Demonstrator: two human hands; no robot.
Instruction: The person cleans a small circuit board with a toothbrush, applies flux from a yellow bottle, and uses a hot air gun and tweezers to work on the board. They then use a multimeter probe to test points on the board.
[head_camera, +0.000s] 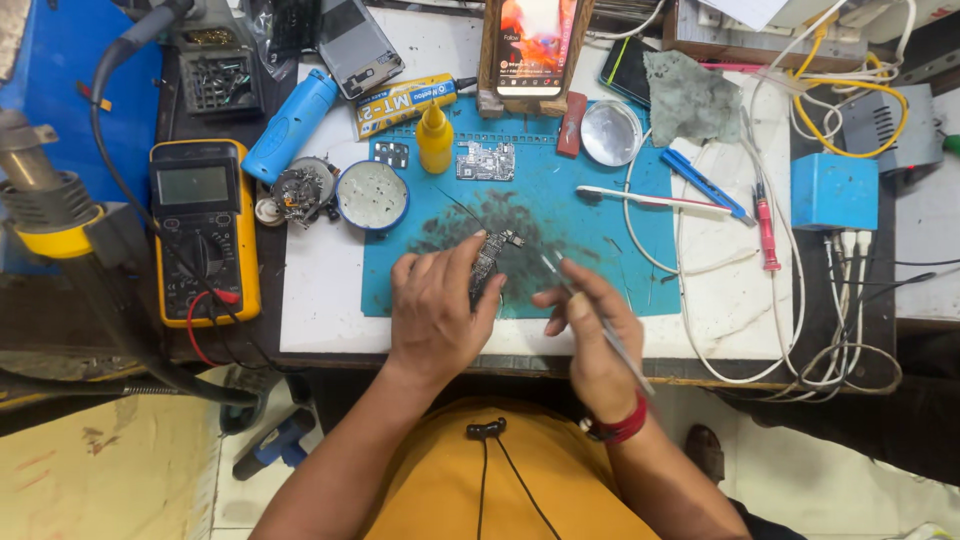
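My left hand (437, 310) clamps circuit board (488, 262) | right hand (590, 330) pinches tweezers (590, 315), tips just right of board | step: probing board | next needs steady aim.

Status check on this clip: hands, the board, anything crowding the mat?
Left hand grips small dark circuit board on blue mat. Right hand holds thin metal tweezers, tips beside board. Yellow squeeze bottle stands clear.

circuit board (487, 262): near half hidden under left hand (437, 310) fingers, near edge of blue mat (600, 250).
tweezers (600, 330): mid-length covered by right hand (590, 335); tip contact too small to tell.
hot-air gun (40, 200): cut off by left frame edge.
second board (486, 160): components too small to resolve.
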